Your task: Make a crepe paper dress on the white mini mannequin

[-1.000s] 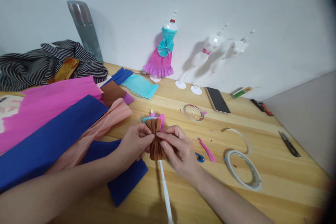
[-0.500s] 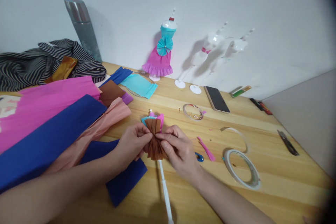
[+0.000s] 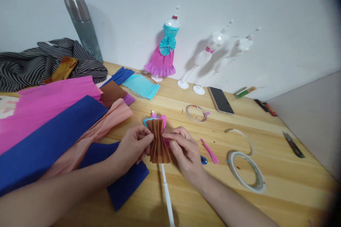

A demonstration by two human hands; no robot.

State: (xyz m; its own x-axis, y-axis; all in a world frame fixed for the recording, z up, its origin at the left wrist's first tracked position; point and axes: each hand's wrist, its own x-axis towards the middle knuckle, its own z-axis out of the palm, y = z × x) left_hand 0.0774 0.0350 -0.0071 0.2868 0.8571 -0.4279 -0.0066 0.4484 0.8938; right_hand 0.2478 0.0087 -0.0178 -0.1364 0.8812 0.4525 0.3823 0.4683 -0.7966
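Observation:
A strip of brown crepe paper [image 3: 159,149], folded in pleats and pinched in at its middle, lies over the front of a small mannequin stand. My left hand [image 3: 135,143] is closed, its thumb and index finger gripping the paper's left edge. From the other side my right hand [image 3: 186,149] holds the right edge near the waist, with the index fingertip on the pleats. Turquoise and pink paper show behind the brown. A white pole [image 3: 167,195] runs down from below it toward me.
Left lie blue crepe paper [image 3: 55,134], pink sheets [image 3: 61,95] and a striped cloth [image 3: 23,67]. A dressed mannequin [image 3: 162,60] and two bare ones stand by the wall. Right are a phone [image 3: 221,100], a tape roll [image 3: 231,165] and a cutter [image 3: 293,144].
The brown paper's pleats have spread wider at the middle. My right index finger has drawn slightly right, away from the left hand, and the right thumb has moved back with it.

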